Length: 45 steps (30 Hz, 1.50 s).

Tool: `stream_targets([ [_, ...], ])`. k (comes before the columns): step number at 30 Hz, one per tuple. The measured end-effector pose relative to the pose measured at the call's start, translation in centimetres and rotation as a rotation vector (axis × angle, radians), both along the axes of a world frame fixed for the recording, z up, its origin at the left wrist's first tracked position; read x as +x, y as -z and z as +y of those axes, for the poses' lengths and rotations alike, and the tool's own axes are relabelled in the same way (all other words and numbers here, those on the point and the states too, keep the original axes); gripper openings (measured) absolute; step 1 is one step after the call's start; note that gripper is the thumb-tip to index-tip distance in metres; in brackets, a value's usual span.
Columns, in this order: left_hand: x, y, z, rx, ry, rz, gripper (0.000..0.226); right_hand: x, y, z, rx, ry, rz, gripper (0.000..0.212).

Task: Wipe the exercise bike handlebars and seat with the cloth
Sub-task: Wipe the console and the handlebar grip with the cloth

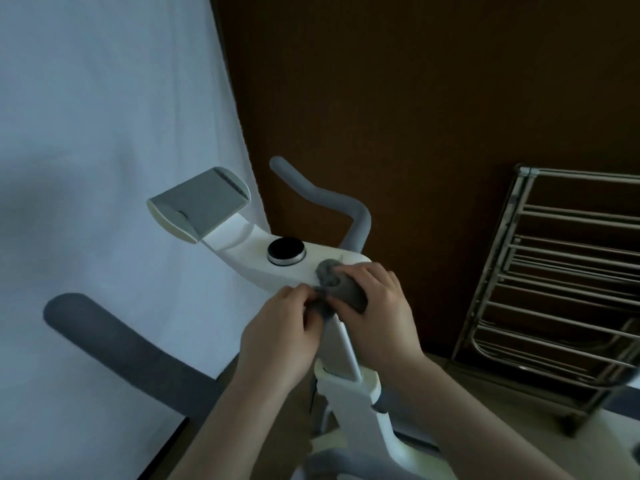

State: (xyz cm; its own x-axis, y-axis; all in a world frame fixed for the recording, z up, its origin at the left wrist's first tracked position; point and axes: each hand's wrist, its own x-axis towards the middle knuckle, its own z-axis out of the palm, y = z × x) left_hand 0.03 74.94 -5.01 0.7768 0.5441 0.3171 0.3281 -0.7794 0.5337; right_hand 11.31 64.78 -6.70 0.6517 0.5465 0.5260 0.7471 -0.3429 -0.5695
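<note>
Dim room here: brown wall [415,98] ahead, pale curtain [104,133] down the left side. Closest to me, my left hand [277,327] and right hand [377,306] meet over the white bike frame [346,393], both bunched on the grey cloth [341,289]. My left fingers pinch a loose end, my right fingers curl around the bigger wad, pressing it against the white centre piece, I'd say gathering it into a pad before I wipe. How the cloth is folded between my palms I can't make out. Just past it sits the round black knob [286,251], untouched. The near handlebar [121,344] sweeps off to my left, blurred; the far handlebar [332,199] curves up behind the knob, its lower end hidden by the frame. Beyond stands the grey tablet holder [201,202]. At right, a metal rack [554,299] is cut off by the edge. The seat isn't in view.
</note>
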Motion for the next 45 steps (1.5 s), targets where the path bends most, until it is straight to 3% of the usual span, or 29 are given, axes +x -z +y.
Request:
stream_targets([
  [4, -0.3, -0.1, 0.0, -0.036, 0.013, -0.002, 0.024, 2.2, -1.2, -0.5, -0.020, 0.091, 0.099, 0.038],
  [10, 0.1, -0.2, 0.2, -0.102, -0.011, -0.003, 0.018, 3.7, -1.4, 0.4, -0.079, -0.092, 0.091, 0.046],
  [15, 1.1, -0.3, 0.1, -0.045, -0.114, 0.032, 0.012, 4.7, -0.5, 1.5, 0.004, 0.043, 0.103, 0.035],
  [18, 2.1, -0.6, 0.2, -0.061, -0.170, 0.036, 0.009, 5.3, -0.2, 1.6, 0.037, 0.091, 0.113, 0.038],
  [23, 3.8, -0.8, -0.3, -0.042, -0.298, 0.029, 0.014, 6.8, -0.3, 1.4, -0.001, -0.240, 0.080, 0.041],
  [26, 4.8, -0.6, -1.2, -0.053, -0.380, -0.024, 0.020, 8.9, -0.4, 1.0, 0.048, -0.259, 0.193, 0.037],
  [30, 5.5, -0.4, -1.9, 0.003, -0.431, 0.017, 0.032, 8.8, -0.3, 0.6, 0.026, -0.445, 0.072, 0.036],
  [34, 5.7, -0.4, -2.3, 0.062, -0.501, 0.059, 0.035, 10.0, 0.1, 0.8, 0.086, -0.353, 0.173, 0.035],
  [36, 5.9, -0.4, -2.3, 0.068, -0.553, 0.044, 0.036, 9.5, 0.4, 0.8, 0.096, -0.404, 0.115, 0.037],
  [39, 5.7, -0.4, -2.5, 0.061, -0.610, 0.032, 0.027, 9.9, 0.6, 0.6, 0.075, -0.490, 0.112, 0.035],
  [42, 5.5, -0.4, -2.6, 0.038, -0.610, 0.037, 0.020, 10.4, 0.6, 0.6, 0.128, -0.381, 0.214, 0.035],
  [45, 5.4, -0.3, -2.4, -0.002, -0.602, 0.067, 0.021, 9.2, 0.9, 0.4, 0.106, -0.485, 0.110, 0.037],
])
